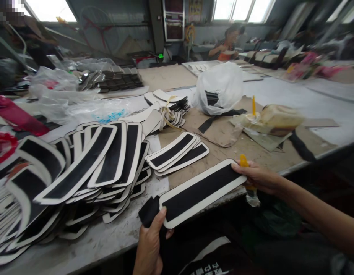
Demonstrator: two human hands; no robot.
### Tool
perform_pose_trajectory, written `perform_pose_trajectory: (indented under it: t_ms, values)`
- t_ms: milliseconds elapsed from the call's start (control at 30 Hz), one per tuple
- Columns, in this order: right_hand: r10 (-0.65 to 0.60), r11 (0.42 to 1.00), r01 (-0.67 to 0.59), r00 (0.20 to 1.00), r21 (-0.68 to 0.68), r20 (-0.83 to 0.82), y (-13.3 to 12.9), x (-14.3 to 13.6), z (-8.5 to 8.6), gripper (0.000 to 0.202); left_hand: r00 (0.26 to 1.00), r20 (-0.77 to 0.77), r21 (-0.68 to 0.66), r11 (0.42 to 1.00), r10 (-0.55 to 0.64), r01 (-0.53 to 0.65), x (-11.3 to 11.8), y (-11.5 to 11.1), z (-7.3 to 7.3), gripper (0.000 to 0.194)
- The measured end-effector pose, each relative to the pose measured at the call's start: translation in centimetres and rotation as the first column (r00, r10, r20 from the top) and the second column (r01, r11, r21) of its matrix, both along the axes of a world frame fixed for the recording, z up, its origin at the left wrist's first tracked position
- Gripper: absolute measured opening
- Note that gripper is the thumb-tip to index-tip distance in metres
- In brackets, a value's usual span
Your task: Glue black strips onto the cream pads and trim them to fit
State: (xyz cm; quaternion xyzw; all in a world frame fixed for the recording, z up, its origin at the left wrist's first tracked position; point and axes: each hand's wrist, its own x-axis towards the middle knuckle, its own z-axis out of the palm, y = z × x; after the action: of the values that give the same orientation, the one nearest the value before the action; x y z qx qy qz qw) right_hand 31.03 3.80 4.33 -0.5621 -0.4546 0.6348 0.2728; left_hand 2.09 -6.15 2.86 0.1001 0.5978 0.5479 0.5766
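A long white panel with rounded corners and a black strip along its middle is held between my two hands, over the table's front edge. My left hand is closed on its lower left end, thumb on top. Beside that thumb a black folded piece juts out; whether the same hand holds it I cannot tell. My right hand pinches the far right end and also keeps a yellow-handled tool in its fingers. That tool's lower end looks whitish and blurred.
Similar panels lie in a large heap on the left, with a small stack beside it. Behind are a tied bundle and a plastic bag. A stained yellowish container stands right. Another person sits at the back.
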Motion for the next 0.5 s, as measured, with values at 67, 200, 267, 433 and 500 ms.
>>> perform_pose_trajectory:
  t_ms: [67,200,267,433,500]
  values:
    - [0.032,0.999,-0.032,0.999,0.017,0.003,0.2,0.1,-0.2,0.044,0.998,-0.039,-0.047,0.997,0.051,-0.053,-0.1,0.2,-0.1,0.035]
    - [0.083,0.996,-0.086,0.993,0.037,0.089,0.3,0.1,-0.5,0.044,0.991,-0.08,-0.112,0.987,0.11,-0.119,-0.3,0.4,-0.2,0.043]
    - [0.057,0.998,-0.057,0.997,0.004,0.054,0.2,-0.2,-0.3,0.044,0.995,-0.043,-0.123,0.988,0.092,-0.097,-0.5,0.4,-0.1,0.034]
    - [-0.139,0.985,0.122,0.98,-0.123,-0.142,0.6,-2.1,0.4,0.048,0.995,-0.005,-0.164,0.982,0.098,-0.098,-0.8,0.0,0.4,0.027]
    - [-0.164,0.982,0.145,0.971,-0.117,-0.172,1.3,-3.1,0.9,0.048,0.983,-0.136,-0.091,0.987,0.121,-0.134,-1.8,-0.3,0.7,0.028]
